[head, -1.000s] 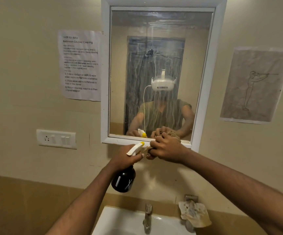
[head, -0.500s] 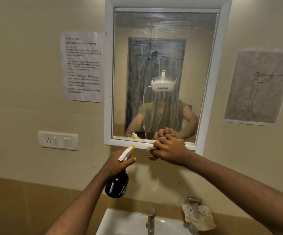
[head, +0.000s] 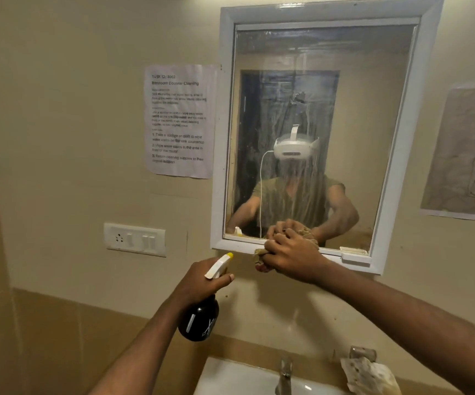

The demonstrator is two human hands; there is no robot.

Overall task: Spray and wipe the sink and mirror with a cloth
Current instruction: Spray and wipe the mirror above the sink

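Note:
A white-framed mirror (head: 401,155) hangs on the beige wall, its glass streaked with running liquid. My right hand (head: 290,256) grips a bunched brown cloth (head: 260,259) against the mirror's bottom frame edge. My left hand (head: 202,279) holds a black spray bottle (head: 199,320) by its white and yellow trigger head, just left of and below the cloth. The white sink (head: 230,377) shows at the bottom edge, with a metal tap (head: 284,374).
A printed instruction sheet (head: 179,121) is taped left of the mirror, and a switch plate (head: 135,239) sits below it. A sketch on paper (head: 467,155) hangs at the right. A crumpled rag (head: 370,377) lies right of the tap.
My left hand with the spray bottle has drawn away from my right hand, down and left. The view has shifted left. My right hand stays with the cloth at the mirror's lower edge.

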